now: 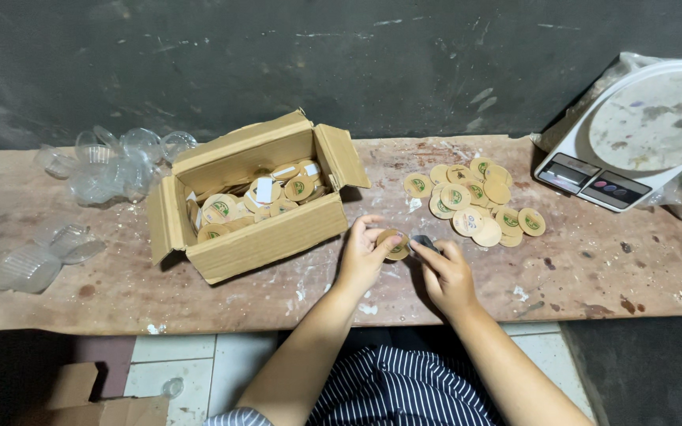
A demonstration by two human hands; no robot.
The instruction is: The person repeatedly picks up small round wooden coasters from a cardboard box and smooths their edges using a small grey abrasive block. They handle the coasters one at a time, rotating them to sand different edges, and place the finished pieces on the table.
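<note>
My left hand (pixel 363 252) pinches a round tan disc (pixel 395 245) with a green mark, held just above the wooden bench (pixel 593 268). My right hand (pixel 445 272) meets it from the right, fingers closed on a small dark object (pixel 424 242) at the disc's edge. A pile of several similar discs (pixel 474 201) lies on the bench just beyond my right hand. An open cardboard box (pixel 266 237) left of my left hand holds more discs, some with white tabs.
A white kitchen scale (pixel 633 134) sits at the far right against the dark wall. Clear plastic cups and lids (pixel 108 166) cluster at the far left, more (pixel 37 256) near the front left edge. Below the bench are floor tiles and cardboard scraps (pixel 96 398).
</note>
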